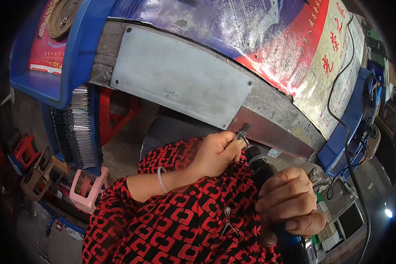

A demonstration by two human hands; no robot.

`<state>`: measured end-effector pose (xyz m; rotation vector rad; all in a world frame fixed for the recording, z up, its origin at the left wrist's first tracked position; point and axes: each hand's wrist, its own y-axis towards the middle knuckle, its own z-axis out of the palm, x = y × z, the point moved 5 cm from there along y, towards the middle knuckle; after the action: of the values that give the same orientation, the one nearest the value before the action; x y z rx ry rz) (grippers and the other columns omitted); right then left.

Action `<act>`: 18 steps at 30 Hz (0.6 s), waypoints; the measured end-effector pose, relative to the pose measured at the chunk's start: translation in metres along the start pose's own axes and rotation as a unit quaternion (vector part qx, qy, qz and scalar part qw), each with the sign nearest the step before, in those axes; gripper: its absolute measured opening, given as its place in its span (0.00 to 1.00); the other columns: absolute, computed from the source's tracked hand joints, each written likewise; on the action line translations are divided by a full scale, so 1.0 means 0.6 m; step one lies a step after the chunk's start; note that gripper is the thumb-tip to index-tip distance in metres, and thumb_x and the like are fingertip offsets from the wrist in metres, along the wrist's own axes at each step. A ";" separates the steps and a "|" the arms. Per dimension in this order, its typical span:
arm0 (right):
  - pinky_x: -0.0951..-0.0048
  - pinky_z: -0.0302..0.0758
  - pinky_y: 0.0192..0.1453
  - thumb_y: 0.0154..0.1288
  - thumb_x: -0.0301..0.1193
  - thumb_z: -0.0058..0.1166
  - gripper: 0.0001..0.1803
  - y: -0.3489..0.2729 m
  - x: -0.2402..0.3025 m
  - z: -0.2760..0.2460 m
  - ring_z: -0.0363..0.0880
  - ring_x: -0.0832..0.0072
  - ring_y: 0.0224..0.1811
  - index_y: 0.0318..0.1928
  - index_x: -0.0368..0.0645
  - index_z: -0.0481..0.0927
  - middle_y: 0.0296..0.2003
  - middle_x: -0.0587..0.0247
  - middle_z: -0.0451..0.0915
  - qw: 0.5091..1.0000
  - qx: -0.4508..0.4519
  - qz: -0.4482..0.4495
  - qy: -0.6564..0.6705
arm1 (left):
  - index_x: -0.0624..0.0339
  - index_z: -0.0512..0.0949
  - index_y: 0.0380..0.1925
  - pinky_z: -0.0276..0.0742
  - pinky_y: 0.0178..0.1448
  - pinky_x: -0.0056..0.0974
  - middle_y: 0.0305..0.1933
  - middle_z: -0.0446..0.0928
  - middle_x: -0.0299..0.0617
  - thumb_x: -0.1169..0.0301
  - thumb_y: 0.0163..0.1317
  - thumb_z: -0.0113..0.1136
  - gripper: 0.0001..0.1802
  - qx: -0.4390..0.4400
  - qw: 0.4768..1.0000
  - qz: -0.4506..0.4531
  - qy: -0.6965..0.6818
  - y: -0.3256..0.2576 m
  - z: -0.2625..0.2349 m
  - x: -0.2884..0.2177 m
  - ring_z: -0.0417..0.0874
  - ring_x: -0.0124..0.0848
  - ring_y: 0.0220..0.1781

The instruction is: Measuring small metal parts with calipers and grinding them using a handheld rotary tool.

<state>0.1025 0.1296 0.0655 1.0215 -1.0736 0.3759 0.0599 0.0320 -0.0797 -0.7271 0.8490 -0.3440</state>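
My left hand [219, 154] is closed in a pinch around a small dark metal part [242, 132], held just in front of the worktable's edge. What lies inside the fingertips is partly hidden. Wrapped round a dark power drill [263, 169] is my right hand [292, 202], its fingers closed on the body. The drill's chuck [254, 154] points up and left toward the part, with a thin bit at its tip close to the left fingers. Whether bit and part touch I cannot tell. The lower end of the drill is partly hidden by the hand.
A pale metal plate [180, 75] is screwed to the table edge beside a reddish-brown strip [268, 130]. Blue bins stand left [77, 48] and right [343, 132]. A rack of thin metal rods [80, 127] and a pink stool [86, 193] are at left. A black cord [348, 145] hangs at right.
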 end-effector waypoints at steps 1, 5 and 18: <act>0.72 0.78 0.24 0.50 0.28 0.65 0.19 0.001 -0.001 0.000 0.79 0.69 0.22 0.35 0.42 0.66 0.22 0.59 0.77 1.000 0.002 0.001 0.003 | 0.65 0.77 0.34 0.63 0.24 0.23 0.20 0.71 0.30 0.70 0.64 0.48 0.11 -0.005 1.000 0.000 -0.002 -0.002 -0.001 -0.001 0.68 0.15 0.21; 0.71 0.78 0.24 0.49 0.27 0.65 0.19 0.005 -0.004 0.002 0.78 0.68 0.21 0.34 0.41 0.66 0.22 0.59 0.77 1.000 0.007 0.019 0.008 | 0.65 0.77 0.34 0.63 0.24 0.23 0.20 0.71 0.30 0.70 0.65 0.48 0.10 -0.011 1.000 0.006 0.007 -0.001 -0.002 0.006 0.68 0.16 0.21; 0.71 0.77 0.26 0.50 0.30 0.66 0.22 0.000 0.000 -0.004 0.79 0.68 0.22 0.38 0.42 0.64 0.24 0.60 0.77 1.000 0.020 0.001 0.000 | 0.65 0.74 0.21 0.65 0.25 0.27 0.16 0.72 0.32 0.68 0.61 0.52 0.13 -0.022 0.999 0.004 -0.039 0.002 0.001 0.011 0.69 0.17 0.20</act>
<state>0.1036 0.1314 0.0651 1.0558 -1.0709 0.4013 0.0646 0.0292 -0.0838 -0.7728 0.7863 -0.2894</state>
